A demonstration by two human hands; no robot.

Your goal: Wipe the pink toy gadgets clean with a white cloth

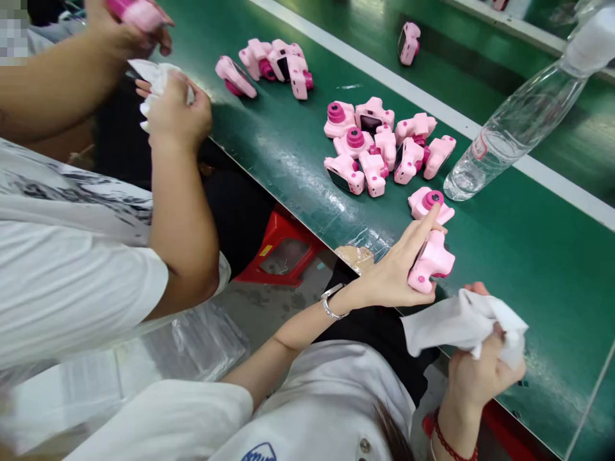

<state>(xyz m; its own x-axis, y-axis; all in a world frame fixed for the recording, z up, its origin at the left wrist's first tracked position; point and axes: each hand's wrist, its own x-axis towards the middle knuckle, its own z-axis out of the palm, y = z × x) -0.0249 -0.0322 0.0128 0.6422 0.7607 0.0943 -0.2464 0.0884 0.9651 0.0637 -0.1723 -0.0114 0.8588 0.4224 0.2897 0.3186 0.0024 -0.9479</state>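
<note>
My left hand [398, 269], with a silver watch at the wrist, grips a pink toy camera [432, 261] over the table's near edge. Its screen side faces the palm. My right hand [485, 371] is closed on a white cloth [461, 320], which hangs out toward the left just below the held camera. Right beyond my left fingertips, another pink camera [430, 203] lies with its dark pink lens up. A cluster of several pink cameras [384, 147] rests farther back on the green table [542, 269].
A clear bottle [509, 128] stands at the right of the cluster. On the left, a co-worker's hands [177, 109] hold a white cloth and a pink camera, near another camera group [269, 64]. A red stool [283, 250] is below the edge. One camera [409, 43] lies beyond the white strip.
</note>
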